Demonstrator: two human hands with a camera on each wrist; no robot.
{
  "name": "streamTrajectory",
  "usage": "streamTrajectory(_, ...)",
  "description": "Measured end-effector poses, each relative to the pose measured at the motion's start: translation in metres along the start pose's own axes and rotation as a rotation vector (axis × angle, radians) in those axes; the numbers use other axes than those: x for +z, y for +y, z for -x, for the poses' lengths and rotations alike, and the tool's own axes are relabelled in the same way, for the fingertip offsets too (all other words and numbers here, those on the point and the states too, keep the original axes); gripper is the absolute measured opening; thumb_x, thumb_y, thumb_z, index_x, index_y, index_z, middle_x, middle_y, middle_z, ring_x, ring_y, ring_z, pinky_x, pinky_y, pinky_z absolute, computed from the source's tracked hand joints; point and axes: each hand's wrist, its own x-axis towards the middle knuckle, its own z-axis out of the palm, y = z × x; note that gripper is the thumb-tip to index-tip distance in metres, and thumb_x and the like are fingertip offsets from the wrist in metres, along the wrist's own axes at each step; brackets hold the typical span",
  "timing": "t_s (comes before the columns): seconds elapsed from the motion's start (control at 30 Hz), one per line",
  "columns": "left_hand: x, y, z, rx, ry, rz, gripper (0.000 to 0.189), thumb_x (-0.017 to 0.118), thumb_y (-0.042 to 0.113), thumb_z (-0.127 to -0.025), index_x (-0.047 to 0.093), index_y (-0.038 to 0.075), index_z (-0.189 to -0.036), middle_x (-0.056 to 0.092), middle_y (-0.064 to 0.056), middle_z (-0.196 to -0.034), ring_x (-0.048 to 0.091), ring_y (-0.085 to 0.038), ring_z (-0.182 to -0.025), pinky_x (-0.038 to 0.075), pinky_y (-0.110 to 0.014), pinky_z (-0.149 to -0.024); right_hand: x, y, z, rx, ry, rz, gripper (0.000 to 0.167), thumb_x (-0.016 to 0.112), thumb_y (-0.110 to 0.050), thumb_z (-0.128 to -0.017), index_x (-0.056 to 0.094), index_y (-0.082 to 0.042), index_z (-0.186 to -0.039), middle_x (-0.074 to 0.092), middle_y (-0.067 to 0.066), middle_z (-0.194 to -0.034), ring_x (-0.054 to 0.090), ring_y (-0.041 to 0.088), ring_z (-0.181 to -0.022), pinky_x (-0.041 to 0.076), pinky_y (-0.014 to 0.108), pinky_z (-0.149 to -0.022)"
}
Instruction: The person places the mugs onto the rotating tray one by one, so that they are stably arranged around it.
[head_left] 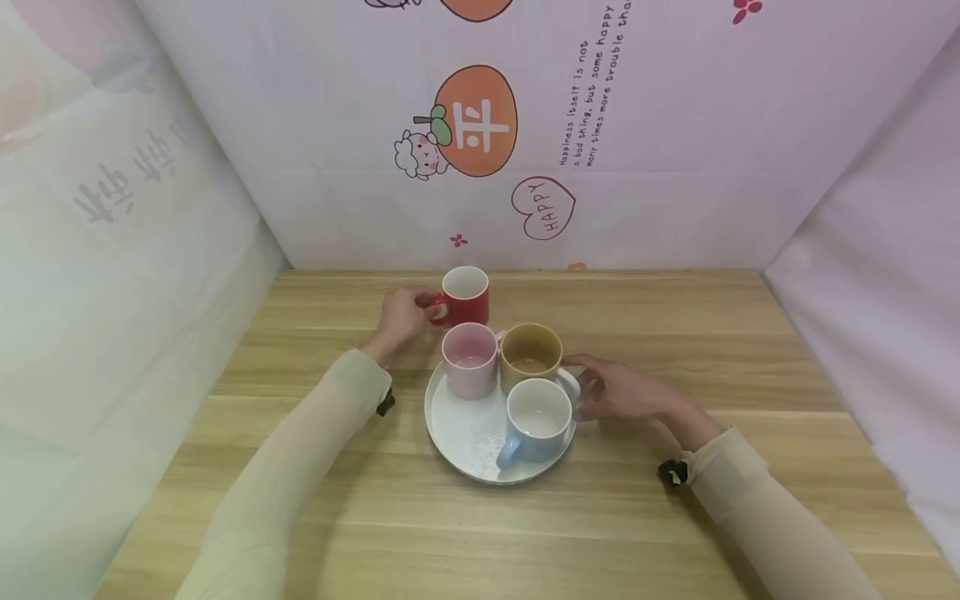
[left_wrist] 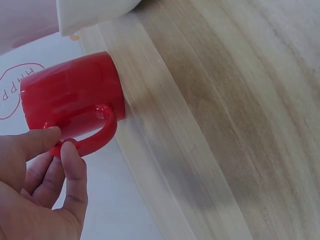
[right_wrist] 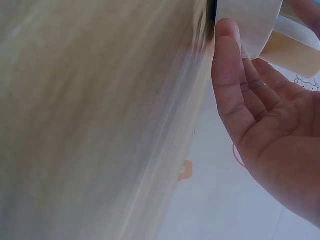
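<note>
At the back of the table a red mug (head_left: 474, 313), white inside, stands upright behind a round white plate (head_left: 456, 437). My left hand (head_left: 405, 315) pinches its handle between thumb and fingers, as the left wrist view shows on the red handle (left_wrist: 100, 142). On the plate are a pink mug (head_left: 471, 379), a mustard-yellow mug (head_left: 531, 354) with a white handle, and a light blue mug (head_left: 542, 448). My right hand (head_left: 626, 392) is at the plate's right side, its fingers extended, fingertips (right_wrist: 227, 30) right at the plate's underside edge.
The wooden table (head_left: 480, 550) runs back to a printed white cloth (head_left: 660, 200). More white cloth hangs at the left side (head_left: 150, 292) and right side (head_left: 870, 242). The pink and yellow mugs stand close together, just in front of the red one.
</note>
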Motion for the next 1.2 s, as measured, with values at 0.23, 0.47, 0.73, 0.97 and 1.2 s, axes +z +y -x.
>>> streamTrajectory(0.23,0.0016,-0.0003,-0.0005,-0.017,0.007,0.006,0.023,0.069,0.011,-0.093,0.072,0.004,-0.115,0.074,-0.015,-0.114,0.067,-0.028,-0.106,0.055,-0.038,-0.096,0.0006,0.0017,-0.0003,-0.011,-0.001,-0.008,0.088,0.083,-0.030,-0.080,0.035,-0.020,-0.153,0.067,0.011,-0.117,0.067,0.023,-0.105,0.058,0.043,-0.092)
streamTrajectory(0.47,0.0018,-0.0002,-0.0001,-0.049,-0.033,0.056,0.025,0.068,0.012,-0.094,0.070,0.003,-0.117,0.072,-0.016,-0.117,0.070,-0.030,-0.106,0.058,-0.040,-0.095,0.0000,0.0023,0.0001,-0.020,0.002,-0.019,0.088,0.083,-0.029,-0.080,0.036,-0.018,-0.153,0.067,0.012,-0.116,0.068,0.023,-0.104,0.058,0.042,-0.092)
streamTrajectory(0.73,0.0051,-0.0031,-0.0021,-0.084,-0.061,0.185,0.025,0.064,0.005,-0.095,0.068,-0.001,-0.119,0.072,-0.019,-0.113,0.074,-0.025,-0.092,0.062,-0.029,-0.076,0.0003,0.0033,-0.0003,-0.020,0.000,-0.020,0.088,0.083,-0.029,-0.080,0.035,-0.018,-0.153,0.068,0.012,-0.116,0.068,0.022,-0.104,0.058,0.040,-0.091)
streamTrajectory(0.97,0.0077,-0.0051,-0.0036,-0.110,-0.089,0.278,0.025,0.062,0.002,-0.095,0.065,-0.005,-0.119,0.071,-0.023,-0.112,0.073,-0.021,-0.083,0.062,-0.044,-0.086,0.0000,0.0021,0.0001,0.002,-0.006,-0.020,0.088,0.083,-0.029,-0.080,0.035,-0.021,-0.153,0.067,0.011,-0.118,0.068,0.022,-0.105,0.058,0.040,-0.092)
streamTrajectory(1.2,0.0074,-0.0066,-0.0055,-0.156,-0.107,0.321,0.025,0.063,0.005,-0.096,0.064,-0.005,-0.119,0.070,-0.025,-0.113,0.072,-0.021,-0.083,0.061,-0.046,-0.089,0.0000,0.0017,0.0003,0.010,-0.006,-0.022,0.088,0.083,-0.029,-0.080,0.035,-0.021,-0.153,0.067,0.011,-0.118,0.068,0.022,-0.104,0.058,0.038,-0.091)
